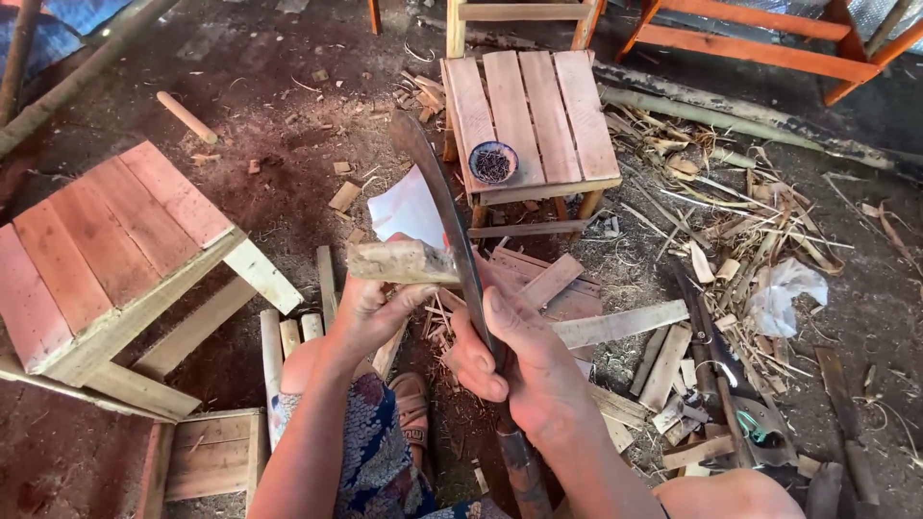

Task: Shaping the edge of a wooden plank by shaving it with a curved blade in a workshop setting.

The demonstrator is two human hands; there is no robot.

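Observation:
My left hand [370, 308] grips a short, pale chunk of wood [399, 261], holding it level in front of me. My right hand [524, 360] is closed around the handle of a long, dark, curved blade [437, 187], with the thumb along the blade's back. The blade's edge rests against the right end of the wood chunk, and its tip points away toward a small wooden stool. My knees and a patterned garment [375, 452] show at the bottom.
A slatted stool [553, 115] ahead carries a small dark bowl [493, 161]. Another slatted stool [106, 250] lies tipped at the left. Wood offcuts [615, 327], shavings, bamboo poles [731, 111], a white plastic bag [784, 293] and white paper [409, 207] litter the dirt floor.

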